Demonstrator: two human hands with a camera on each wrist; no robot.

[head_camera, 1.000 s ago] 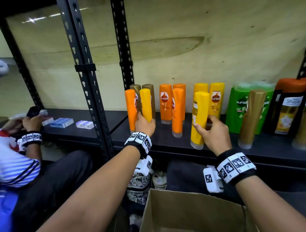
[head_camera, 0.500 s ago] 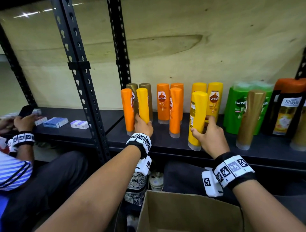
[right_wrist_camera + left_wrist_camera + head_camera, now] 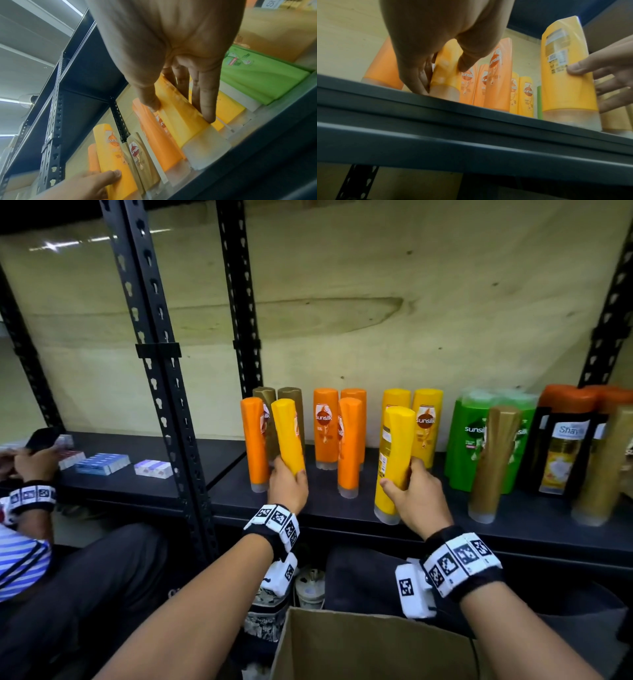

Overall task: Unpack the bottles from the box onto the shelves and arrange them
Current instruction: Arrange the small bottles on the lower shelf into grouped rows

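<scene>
My left hand [image 3: 288,481] grips a yellow bottle [image 3: 287,433] near its base, standing cap-down on the dark shelf [image 3: 318,508] beside an orange bottle [image 3: 254,442]; in the left wrist view thumb and fingers wrap this yellow bottle [image 3: 447,70]. My right hand [image 3: 414,494] holds a second yellow bottle [image 3: 394,460] at the shelf's front edge, its thumb on the near face; the right wrist view shows that bottle [image 3: 181,116] pinched between thumb and fingers. Behind stand gold, orange and yellow Sunsilk bottles [image 3: 324,426]. The open cardboard box [image 3: 370,645] sits below my arms.
Green bottles [image 3: 469,440], a gold bottle [image 3: 493,460] and dark-labelled bottles [image 3: 565,446] fill the shelf's right part. Black perforated uprights [image 3: 161,392] divide the bays. At the left another person's hand [image 3: 30,463] is by small boxes [image 3: 102,463] on the neighbouring shelf.
Both hands stay on their yellow bottles with little movement; the right one's bottle has tilted slightly at the shelf's front edge. The person at the left has drawn back.
</scene>
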